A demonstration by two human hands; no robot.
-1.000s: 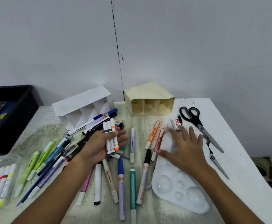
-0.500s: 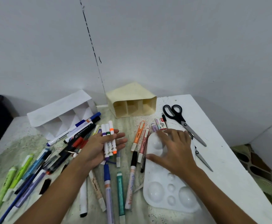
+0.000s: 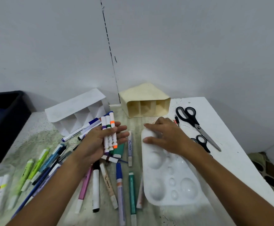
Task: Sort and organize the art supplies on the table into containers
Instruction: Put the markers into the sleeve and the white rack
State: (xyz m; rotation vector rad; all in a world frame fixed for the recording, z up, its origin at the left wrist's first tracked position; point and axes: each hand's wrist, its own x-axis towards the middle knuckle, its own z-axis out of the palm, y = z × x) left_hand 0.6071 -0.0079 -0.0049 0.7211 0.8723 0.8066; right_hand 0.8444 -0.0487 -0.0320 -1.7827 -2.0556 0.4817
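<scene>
In the head view, my left hand is in the centre of the frame, palm up, fingers almost straight, with three white markers lying side by side across it, the thumb seeming to rest on them. I think I keep them parallel like this so that they can go together into one compartment. Their caps are purple, green and orange.

The white organizer lies on its side at centre left and the cream organizer just right of it, both with open compartments facing me, so they are easy to fill.

My right hand lies spread and flat on the upper end of the white palette, fingers reaching toward its top edge; I judge it is searching for small things there.

Many loose pens cover the surface in the lower centre. Two scissors lie at the right.
</scene>
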